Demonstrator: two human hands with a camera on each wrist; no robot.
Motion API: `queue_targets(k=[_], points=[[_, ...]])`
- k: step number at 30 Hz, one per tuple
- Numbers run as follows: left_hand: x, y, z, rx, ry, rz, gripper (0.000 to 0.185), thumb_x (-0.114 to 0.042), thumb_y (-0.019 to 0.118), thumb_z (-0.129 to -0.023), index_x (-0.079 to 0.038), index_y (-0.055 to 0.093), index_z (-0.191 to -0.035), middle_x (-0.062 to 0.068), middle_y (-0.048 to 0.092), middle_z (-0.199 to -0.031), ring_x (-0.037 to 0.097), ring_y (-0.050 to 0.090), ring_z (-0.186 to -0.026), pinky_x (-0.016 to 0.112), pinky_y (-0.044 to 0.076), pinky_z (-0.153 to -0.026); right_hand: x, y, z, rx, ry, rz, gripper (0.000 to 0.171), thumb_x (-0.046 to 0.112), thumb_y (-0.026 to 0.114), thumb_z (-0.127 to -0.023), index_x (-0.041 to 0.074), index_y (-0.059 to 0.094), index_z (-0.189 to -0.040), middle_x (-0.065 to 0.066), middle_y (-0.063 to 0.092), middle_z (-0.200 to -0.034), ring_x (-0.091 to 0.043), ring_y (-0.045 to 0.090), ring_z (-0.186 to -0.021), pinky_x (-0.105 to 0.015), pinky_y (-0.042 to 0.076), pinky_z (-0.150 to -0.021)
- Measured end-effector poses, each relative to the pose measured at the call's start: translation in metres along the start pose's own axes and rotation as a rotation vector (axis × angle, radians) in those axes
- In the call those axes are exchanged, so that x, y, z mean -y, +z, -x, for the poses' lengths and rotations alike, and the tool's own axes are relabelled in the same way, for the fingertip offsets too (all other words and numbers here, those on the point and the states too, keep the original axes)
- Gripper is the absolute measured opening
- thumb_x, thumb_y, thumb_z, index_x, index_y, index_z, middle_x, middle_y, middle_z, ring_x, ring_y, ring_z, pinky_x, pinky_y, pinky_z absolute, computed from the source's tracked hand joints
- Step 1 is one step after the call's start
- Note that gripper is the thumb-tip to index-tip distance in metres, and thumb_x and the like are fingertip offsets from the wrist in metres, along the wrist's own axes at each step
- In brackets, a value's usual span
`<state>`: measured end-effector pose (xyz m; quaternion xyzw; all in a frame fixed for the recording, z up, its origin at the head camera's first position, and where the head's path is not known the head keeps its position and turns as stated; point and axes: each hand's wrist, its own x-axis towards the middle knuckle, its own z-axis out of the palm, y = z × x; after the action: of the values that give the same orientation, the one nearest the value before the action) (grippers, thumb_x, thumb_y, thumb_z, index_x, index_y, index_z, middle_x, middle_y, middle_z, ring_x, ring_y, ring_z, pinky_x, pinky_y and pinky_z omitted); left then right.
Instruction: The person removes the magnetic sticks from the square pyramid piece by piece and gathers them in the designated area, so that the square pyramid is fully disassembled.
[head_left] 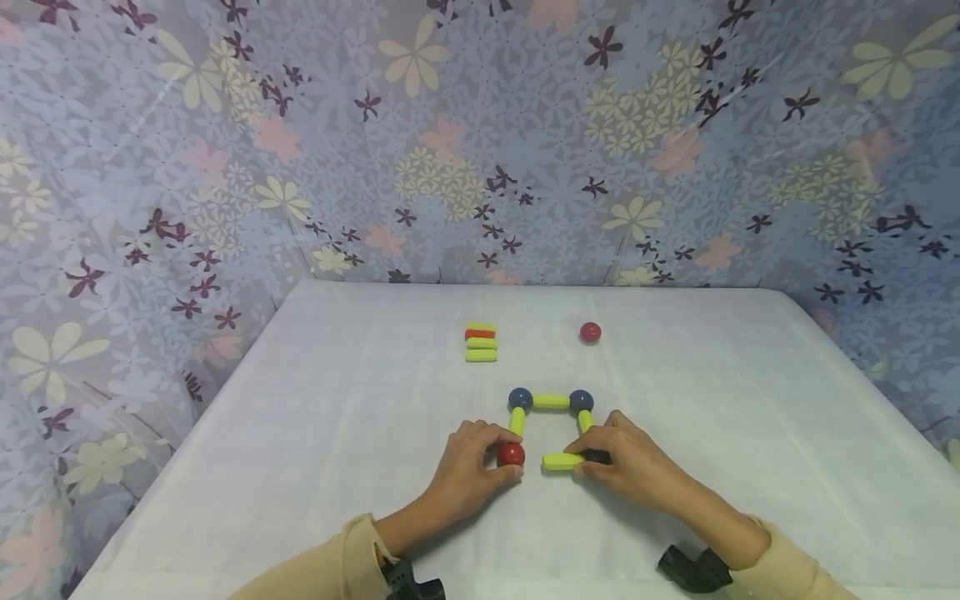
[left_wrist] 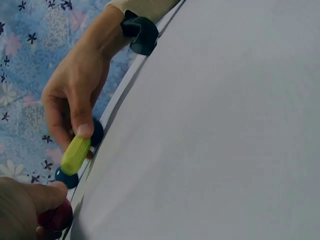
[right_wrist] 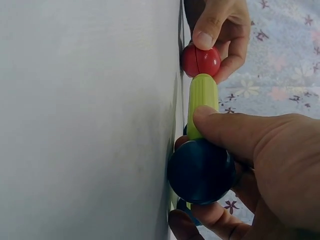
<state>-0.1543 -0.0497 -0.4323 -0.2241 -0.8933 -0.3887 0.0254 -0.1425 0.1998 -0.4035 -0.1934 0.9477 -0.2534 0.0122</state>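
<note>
A frame of yellow-green rods and balls lies on the white table (head_left: 315, 433). Two dark blue balls (head_left: 520, 399) (head_left: 581, 401) are joined by a yellow rod (head_left: 551, 402) at the far side, with a rod running toward me from each. My left hand (head_left: 468, 467) pinches a red ball (head_left: 511, 454) (right_wrist: 200, 60) at the near left corner. My right hand (head_left: 626, 462) grips a dark blue ball (right_wrist: 201, 171) (left_wrist: 96, 132) at the near right corner, its thumb on the yellow rod (head_left: 562, 460) (right_wrist: 202, 102) (left_wrist: 75, 154) lying between the two balls.
A stack of short rods (head_left: 481, 342), yellow with one red, lies farther back at centre. A loose red ball (head_left: 590, 332) sits to its right. Flowered curtain walls (head_left: 450, 150) close in the table on three sides.
</note>
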Motion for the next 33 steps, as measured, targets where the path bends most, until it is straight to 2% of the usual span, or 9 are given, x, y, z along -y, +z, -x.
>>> queue_targets(k=[6, 12, 18, 24, 27, 33], points=[[0.014, -0.015, -0.006, 0.033, 0.018, -0.005, 0.034, -0.021, 0.076, -0.077, -0.023, 0.066, -0.11, -0.007, 0.067, -0.103, 0.012, 0.05, -0.097, 0.032, 0.031, -0.083, -0.004, -0.004, 0.005, -0.001, -0.011, 0.027, 0.02, 0.023, 0.075, -0.077, 0.028, 0.073, -0.097, 0.015, 0.058, -0.083, -0.006, 0.035, -0.076, -0.018, 0.034, -0.062], [0.032, -0.031, -0.017, 0.109, -0.05, 0.032, 0.035, -0.02, 0.07, -0.081, -0.028, 0.065, -0.114, -0.006, 0.062, -0.108, 0.014, 0.047, -0.104, 0.037, 0.035, -0.086, -0.015, -0.011, 0.011, 0.042, -0.05, 0.053, 0.022, 0.023, 0.074, -0.078, 0.032, 0.072, -0.098, 0.021, 0.065, -0.089, -0.004, 0.037, -0.08, -0.018, 0.035, -0.066], [0.043, -0.04, -0.026, 0.109, -0.079, 0.057, 0.036, -0.013, 0.066, -0.08, -0.029, 0.065, -0.112, -0.004, 0.06, -0.109, 0.014, 0.047, -0.106, 0.039, 0.036, -0.089, -0.027, -0.017, 0.018, 0.057, -0.111, 0.064, 0.028, 0.021, 0.074, -0.078, 0.038, 0.07, -0.099, 0.023, 0.062, -0.092, -0.002, 0.037, -0.084, -0.021, 0.036, -0.071], [0.045, -0.04, -0.027, 0.118, -0.082, 0.087, 0.039, -0.01, 0.064, -0.078, -0.027, 0.065, -0.113, -0.004, 0.061, -0.111, 0.015, 0.047, -0.106, 0.042, 0.034, -0.092, -0.025, -0.023, 0.019, 0.063, -0.084, 0.092, 0.03, 0.027, 0.077, -0.075, 0.041, 0.069, -0.1, 0.019, 0.056, -0.092, -0.004, 0.037, -0.086, -0.023, 0.032, -0.071], [0.045, -0.039, -0.026, 0.122, -0.084, 0.102, 0.039, -0.011, 0.063, -0.078, -0.027, 0.065, -0.113, -0.004, 0.062, -0.112, 0.016, 0.046, -0.107, 0.044, 0.035, -0.093, -0.019, -0.026, 0.016, 0.035, -0.079, 0.111, 0.03, 0.028, 0.078, -0.074, 0.037, 0.071, -0.101, 0.017, 0.059, -0.092, -0.005, 0.037, -0.085, -0.022, 0.031, -0.07], [0.043, -0.032, -0.024, 0.076, -0.046, 0.09, 0.04, -0.009, 0.064, -0.076, -0.025, 0.065, -0.112, -0.006, 0.066, -0.109, 0.014, 0.048, -0.101, 0.038, 0.037, -0.09, -0.001, -0.021, 0.0, -0.108, -0.064, 0.122, 0.029, 0.025, 0.077, -0.076, 0.023, 0.071, -0.105, 0.011, 0.069, -0.101, -0.008, 0.038, -0.087, -0.025, 0.032, -0.072]])
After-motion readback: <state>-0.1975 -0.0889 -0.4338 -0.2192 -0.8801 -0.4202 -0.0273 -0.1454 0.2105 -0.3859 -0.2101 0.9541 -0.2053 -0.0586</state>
